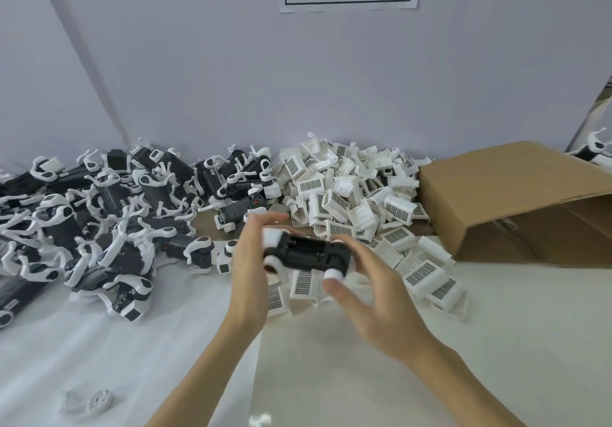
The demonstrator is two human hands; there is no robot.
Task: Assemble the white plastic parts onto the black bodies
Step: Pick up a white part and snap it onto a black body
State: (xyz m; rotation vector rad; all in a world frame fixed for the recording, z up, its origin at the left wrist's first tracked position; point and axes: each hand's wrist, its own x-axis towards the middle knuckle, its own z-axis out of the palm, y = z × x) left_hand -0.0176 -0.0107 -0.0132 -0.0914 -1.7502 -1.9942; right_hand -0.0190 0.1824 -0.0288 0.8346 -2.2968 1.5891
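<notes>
Seemingly mid-batch, the head view shows a person holding one black body (306, 254) above the counter (496, 343), between both hands. The left hand (251, 261) grips its left end, fingers (268, 219) curled over the far side; the right hand (371, 297) supports the right end, its fingers bent around it, though the blur hides exactly how tightly. White pieces already sit at the body's ends and corners, so this unit looks partly fitted, and which part goes on next cannot be told. To the left lies a large heap of assembled black-and-white units (99, 227), suggesting much of the work is done. Behind and to the right of the hands, a pile of white plastic parts (357, 201) with gridded faces is spread out, reaching the counter just beneath the held body, so plenty appears left to fit. A cardboard box (516, 201) lies on its side at the right, touching that pile's edge, and the wall (298, 78) closes off the back just behind both heaps. Open room lies toward the viewer, where the counter holds only a small white disc (97, 401) near the left front. Sideways moves would likely brush either heap or the box.
</notes>
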